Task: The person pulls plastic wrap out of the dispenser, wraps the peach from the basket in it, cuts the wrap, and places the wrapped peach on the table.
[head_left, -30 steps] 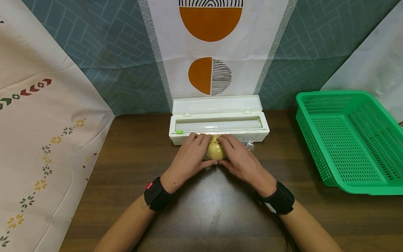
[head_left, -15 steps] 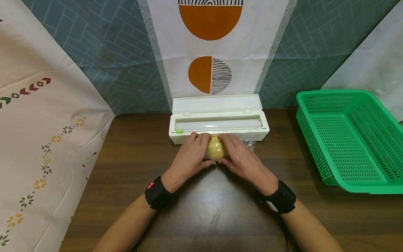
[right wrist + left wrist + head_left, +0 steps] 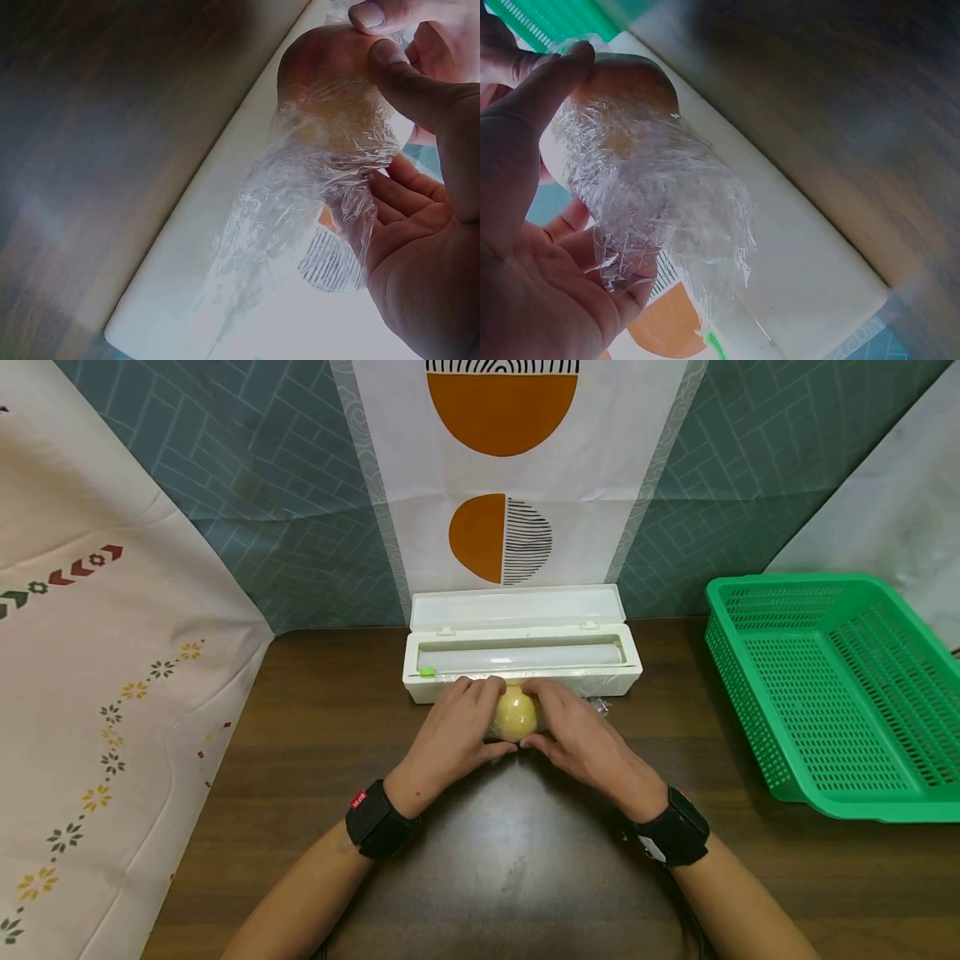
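Wooden table (image 3: 315, 718): white box (image 3: 425, 692) holds roll (image 3: 517, 657); hands (image 3: 459, 727) grip film-wrapped yellow object (image 3: 515, 716).

A makeshift, cloth-screened corner with kitchen goods; whether in a home or a studio cannot be told. The wood-look counter (image 3: 300, 760) meets a blue-green hanging (image 3: 247, 518) patterned like tiles, with a white panel (image 3: 517, 475) of orange shapes; a flowered cloth (image 3: 150, 627) drapes the left side. The white wrap box (image 3: 517, 632) and green basket (image 3: 832, 808) suggest kitchen work.
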`<state>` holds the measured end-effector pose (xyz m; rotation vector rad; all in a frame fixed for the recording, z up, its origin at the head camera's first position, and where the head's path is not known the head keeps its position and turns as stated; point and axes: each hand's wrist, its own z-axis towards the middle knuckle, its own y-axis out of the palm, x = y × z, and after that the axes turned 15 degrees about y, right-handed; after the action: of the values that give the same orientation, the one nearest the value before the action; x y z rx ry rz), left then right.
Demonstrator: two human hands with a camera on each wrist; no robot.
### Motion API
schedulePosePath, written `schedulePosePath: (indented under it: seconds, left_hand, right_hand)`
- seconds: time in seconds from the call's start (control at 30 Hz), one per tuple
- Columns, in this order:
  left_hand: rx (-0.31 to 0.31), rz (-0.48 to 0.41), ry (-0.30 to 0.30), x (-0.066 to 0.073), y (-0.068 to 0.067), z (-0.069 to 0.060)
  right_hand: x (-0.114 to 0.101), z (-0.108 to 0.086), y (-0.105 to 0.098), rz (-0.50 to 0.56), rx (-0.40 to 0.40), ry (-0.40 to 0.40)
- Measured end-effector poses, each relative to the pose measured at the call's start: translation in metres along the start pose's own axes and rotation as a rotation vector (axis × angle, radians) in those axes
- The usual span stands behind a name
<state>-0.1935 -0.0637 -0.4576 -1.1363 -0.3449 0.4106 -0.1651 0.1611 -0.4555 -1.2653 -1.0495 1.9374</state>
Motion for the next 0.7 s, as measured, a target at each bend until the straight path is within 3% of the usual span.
schedulePosePath:
  seconds: [0.2, 0.4, 0.7]
  left_hand:
    - [0.023, 0.002, 0.017, -0.0004, 0.0017, -0.0001]
    - [0.011, 0.005, 0.019, -0.0011, 0.0015, -0.0005]
    - [0.014, 0.054, 0.002, 0.0020, 0.0014, -0.0009]
  right_hand:
    - [0.0024, 0.0003, 0.0001, 0.012, 0.016, -0.010]
    - [0.0041, 0.0006, 0.0010, 0.009, 0.069, -0.073]
    - [0.0007, -0.0002, 0.0018, -0.063, 0.081, -0.075]
